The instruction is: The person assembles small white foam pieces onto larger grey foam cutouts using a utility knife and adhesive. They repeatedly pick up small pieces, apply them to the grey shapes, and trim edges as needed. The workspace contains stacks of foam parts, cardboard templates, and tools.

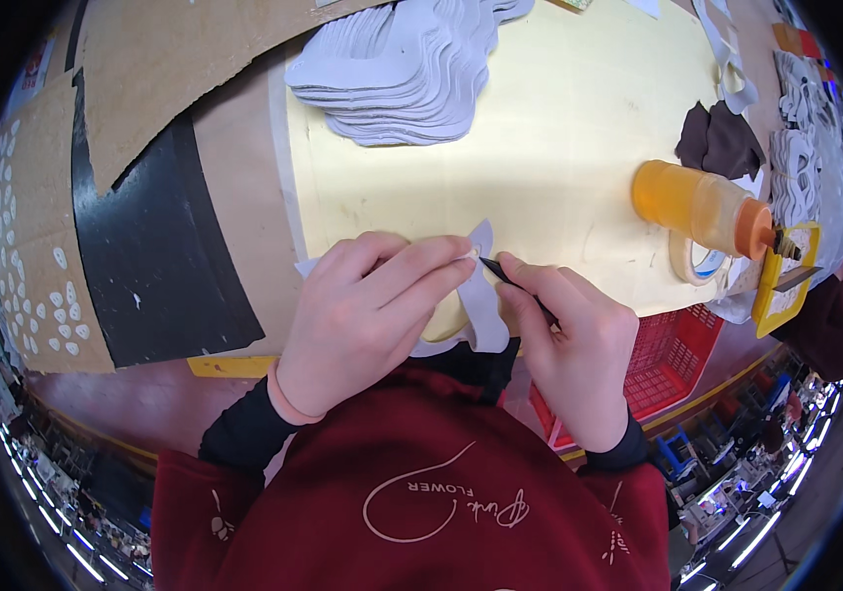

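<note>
Pinched in fingers of left hand point(362, 303), centre of frame: curved pale-grey sheet-material piece point(483, 317); clamped in fingers of right hand point(579, 330): slim black pointed tool point(495, 270), possibly liable, through loosened pinch, to slip into left fingertips.

Around the cut piece point(485, 313) between our left hand point(367, 305) and right hand point(579, 340), we had a stack point(397, 84) at eleven o'clock, a bottle point(689, 202) at two and a tape roll point(679, 258) near three. Below the table point(559, 148), a basket point(673, 360) sat toward four.
</note>
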The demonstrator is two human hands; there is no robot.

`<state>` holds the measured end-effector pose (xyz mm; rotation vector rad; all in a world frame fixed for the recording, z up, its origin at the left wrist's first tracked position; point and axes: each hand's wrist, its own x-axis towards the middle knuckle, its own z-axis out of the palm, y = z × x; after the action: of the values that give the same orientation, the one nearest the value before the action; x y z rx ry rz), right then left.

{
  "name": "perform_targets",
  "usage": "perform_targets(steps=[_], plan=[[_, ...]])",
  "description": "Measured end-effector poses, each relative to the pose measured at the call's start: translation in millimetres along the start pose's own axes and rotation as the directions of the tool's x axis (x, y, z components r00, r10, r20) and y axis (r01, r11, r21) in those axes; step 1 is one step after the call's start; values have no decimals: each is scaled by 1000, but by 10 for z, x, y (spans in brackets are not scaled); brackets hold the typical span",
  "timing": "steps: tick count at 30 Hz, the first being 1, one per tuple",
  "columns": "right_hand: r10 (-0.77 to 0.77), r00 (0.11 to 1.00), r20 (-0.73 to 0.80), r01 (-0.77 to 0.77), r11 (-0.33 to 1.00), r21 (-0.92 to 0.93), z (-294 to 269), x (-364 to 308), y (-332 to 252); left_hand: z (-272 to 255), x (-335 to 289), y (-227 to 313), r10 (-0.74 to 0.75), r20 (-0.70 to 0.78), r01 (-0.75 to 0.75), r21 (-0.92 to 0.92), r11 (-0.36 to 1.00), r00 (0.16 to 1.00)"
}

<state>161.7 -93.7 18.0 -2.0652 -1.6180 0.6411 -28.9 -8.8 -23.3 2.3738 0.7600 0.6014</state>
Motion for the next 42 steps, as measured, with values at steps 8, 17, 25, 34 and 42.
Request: perform_targets(steps=[8, 17, 25, 34, 42], plan=[[-124, 992, 17, 124, 965, -232, -20, -25, -20, -5, -18, 8, 33, 21, -34, 69, 997, 999], [-81, 995, -58, 86, 992, 91, 103, -55, 171, 19, -33, 5, 58, 16, -60, 124, 991, 998], [-59, 998, 27, 63, 974, -216, -45, -37, -90, 17, -32, 4, 58, 30, -61, 127, 990, 998], [-131, 987, 95, 155, 936, -316, -97, -1, -87, -17, -53, 58, 11, 52, -16, 94, 995, 999], [-125, 992, 3, 124, 987, 107, 51, 6, 243, 17, -53, 22, 53, 20, -55, 119, 991, 998]])
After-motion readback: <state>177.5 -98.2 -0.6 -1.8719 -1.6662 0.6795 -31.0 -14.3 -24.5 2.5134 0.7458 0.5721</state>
